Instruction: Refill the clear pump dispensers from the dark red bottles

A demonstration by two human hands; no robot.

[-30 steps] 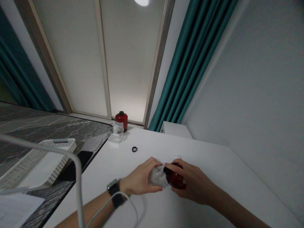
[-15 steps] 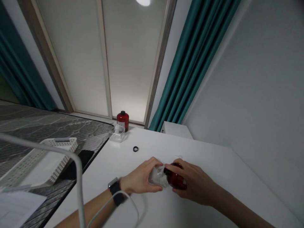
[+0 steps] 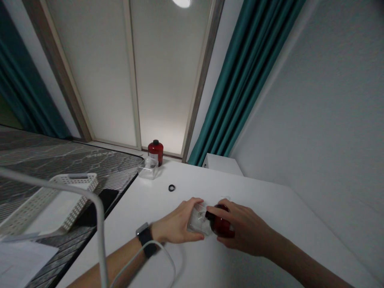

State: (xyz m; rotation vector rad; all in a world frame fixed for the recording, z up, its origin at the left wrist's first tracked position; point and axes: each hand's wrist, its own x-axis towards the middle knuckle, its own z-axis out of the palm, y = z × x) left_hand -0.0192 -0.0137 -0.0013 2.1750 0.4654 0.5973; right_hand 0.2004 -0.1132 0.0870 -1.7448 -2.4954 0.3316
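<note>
My left hand is wrapped round a small clear container held just above the white table. My right hand grips a dark red bottle tipped on its side, its black neck meeting the clear container's mouth. The two hands touch at the fingertips. A dark watch sits on my left wrist. Whether any liquid is passing between the two vessels cannot be made out.
A second red bottle with a black cap and a clear square container stand at the table's far edge. A small black ring lies between them and my hands. A white perforated basket, a white tube and teal curtains surround the table.
Both hands with the clear container and the red bottle have stayed in place, lifting very slightly. The view has shifted a little.
</note>
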